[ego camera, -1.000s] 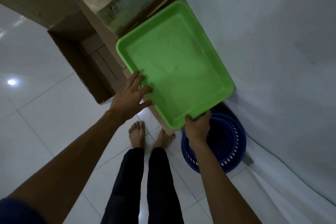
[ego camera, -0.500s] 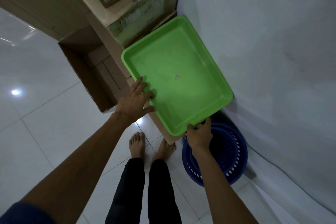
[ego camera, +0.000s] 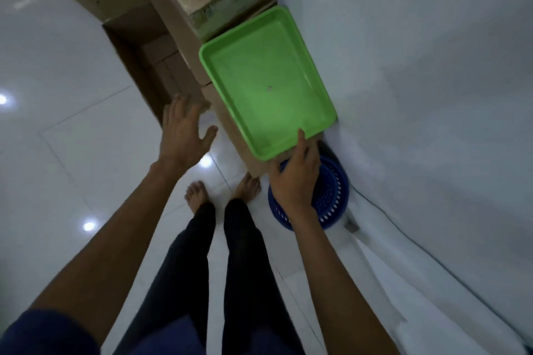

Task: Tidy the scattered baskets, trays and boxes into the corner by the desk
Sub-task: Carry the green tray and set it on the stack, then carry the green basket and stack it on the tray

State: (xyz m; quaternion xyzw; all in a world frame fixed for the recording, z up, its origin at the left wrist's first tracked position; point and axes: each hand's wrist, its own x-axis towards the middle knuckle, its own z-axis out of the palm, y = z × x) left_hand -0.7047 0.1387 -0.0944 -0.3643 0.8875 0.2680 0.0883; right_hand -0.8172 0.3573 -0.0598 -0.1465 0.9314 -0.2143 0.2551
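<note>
Released by left hand (ego camera: 184, 132), now spread open; steadied at near rim by right hand (ego camera: 297, 181), grip unclear. Seating green tray (ego camera: 259, 81) on cardboard box (ego camera: 227, 127); next, withdraw gently.

**Left hand (ego camera: 184, 135) coming off the green tray (ego camera: 268, 81)**

The left hand is letting go of the green tray's left rim and drawing away to the left of it, fingers spread. The green tray is settling flat on the cardboard box (ego camera: 230, 127).
</note>
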